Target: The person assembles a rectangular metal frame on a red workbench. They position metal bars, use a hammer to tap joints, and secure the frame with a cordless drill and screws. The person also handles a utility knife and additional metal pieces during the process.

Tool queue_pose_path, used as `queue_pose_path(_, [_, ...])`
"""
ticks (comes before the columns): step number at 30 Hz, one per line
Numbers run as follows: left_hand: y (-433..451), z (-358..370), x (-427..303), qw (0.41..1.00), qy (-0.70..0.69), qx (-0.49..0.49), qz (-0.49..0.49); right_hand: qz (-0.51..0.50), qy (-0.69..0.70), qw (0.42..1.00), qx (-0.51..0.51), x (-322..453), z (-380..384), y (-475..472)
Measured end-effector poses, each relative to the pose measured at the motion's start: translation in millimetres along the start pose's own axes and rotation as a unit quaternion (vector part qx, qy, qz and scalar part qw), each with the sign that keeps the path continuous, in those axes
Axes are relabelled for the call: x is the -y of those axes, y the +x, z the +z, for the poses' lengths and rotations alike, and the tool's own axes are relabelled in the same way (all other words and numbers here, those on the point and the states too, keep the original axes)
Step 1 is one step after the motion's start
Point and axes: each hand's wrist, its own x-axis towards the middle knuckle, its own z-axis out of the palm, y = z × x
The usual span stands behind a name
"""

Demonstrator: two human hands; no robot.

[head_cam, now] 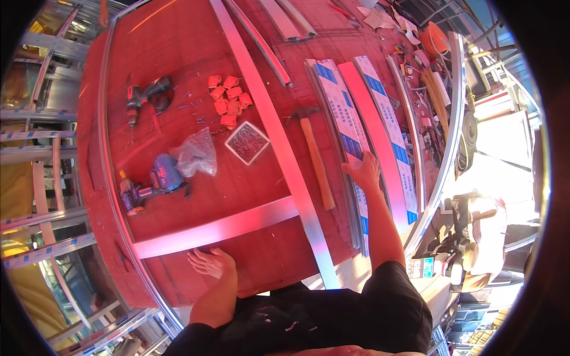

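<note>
My right hand lies across a metal profile wrapped in blue-and-white protective film, thumb at its left edge and fingers at its right. Beside it runs a bare metal profile, then a second film-wrapped profile. My left hand is empty, fingers apart, over the red work table, just below a short metal crossbar. The crossbar meets a long metal bar at its right end and the frame's left rail at the other. A claw hammer lies between the long bar and the wrapped profiles.
On the table lie a cordless drill, a blue cordless driver, a plastic bag, a square box of small fasteners and several orange-red blocks. A curved-looking rail edges the right side. Beyond stands an orange bucket.
</note>
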Motion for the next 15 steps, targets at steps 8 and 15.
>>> queue_pose_path(8, [1, 3, 0, 1.000, -0.001, -0.016, -0.001, 0.045, 0.265, 0.963, 0.012, -44, -8, -16])
queue_pose_path(15, [0, -1, -2, 1.000, -0.009, -0.025, 0.006, 0.115, 0.511, 0.826, 0.209, -59, -18, -31])
